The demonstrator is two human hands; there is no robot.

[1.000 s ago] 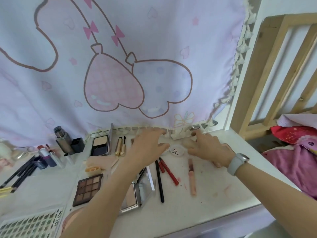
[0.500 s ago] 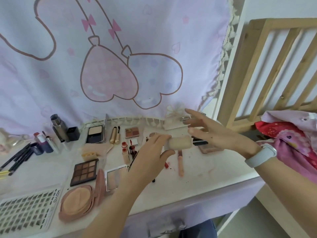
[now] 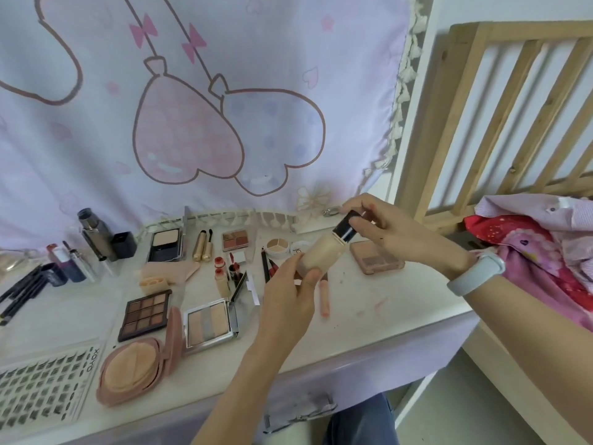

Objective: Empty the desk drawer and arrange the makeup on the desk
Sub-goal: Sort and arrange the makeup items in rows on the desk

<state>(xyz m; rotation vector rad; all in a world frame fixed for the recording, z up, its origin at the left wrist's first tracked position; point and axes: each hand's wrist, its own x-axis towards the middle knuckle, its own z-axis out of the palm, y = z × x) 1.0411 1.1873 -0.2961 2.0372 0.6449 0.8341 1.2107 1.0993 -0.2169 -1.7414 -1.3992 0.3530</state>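
Note:
A beige foundation bottle [image 3: 321,253] with a black cap [image 3: 345,228] is held tilted above the white desk [image 3: 369,322]. My left hand [image 3: 290,295] grips the bottle's lower body. My right hand [image 3: 382,229] pinches the black cap at its top. Makeup lies spread over the desk: a brown eyeshadow palette [image 3: 144,313], a silver palette [image 3: 207,325], a round pink powder compact [image 3: 134,374], a black compact [image 3: 165,245], gold mascara tubes [image 3: 203,245] and a pink palette [image 3: 375,260]. The drawer front [image 3: 298,409] shows below the desk edge.
A lash tray [image 3: 45,387] sits at the front left, dark pencils [image 3: 22,290] and bottles [image 3: 96,234] at the back left. A patterned curtain [image 3: 199,107] hangs behind the desk. A wooden bed rail [image 3: 500,117] and pink bedding [image 3: 545,248] stand to the right.
Both hands lifted the foundation bottle off the back of the desk. My right hand shifted onto the black cap while the left kept the bottle's body. The view dropped and panned right.

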